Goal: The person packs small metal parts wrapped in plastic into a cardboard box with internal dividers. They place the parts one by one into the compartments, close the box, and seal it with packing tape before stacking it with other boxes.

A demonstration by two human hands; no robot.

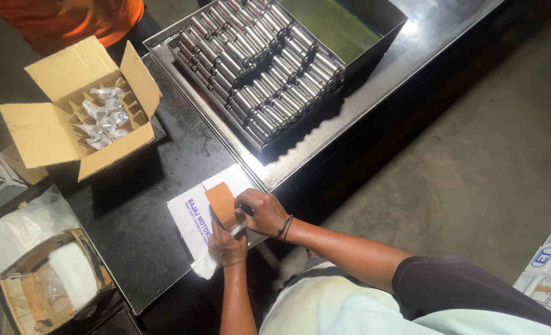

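Head view: metal tray point(375, 37) holds steel cylinders point(263, 62); both hands' grip closed on brown box point(221, 203).

Both hands point(244, 226) closed, close together.

Single head cam, steep look-down from above the person's shoulders, facing away from the body across the dark table point(133, 217). Hands sit close, low centre; the metal tray point(375, 25) farther off, top.
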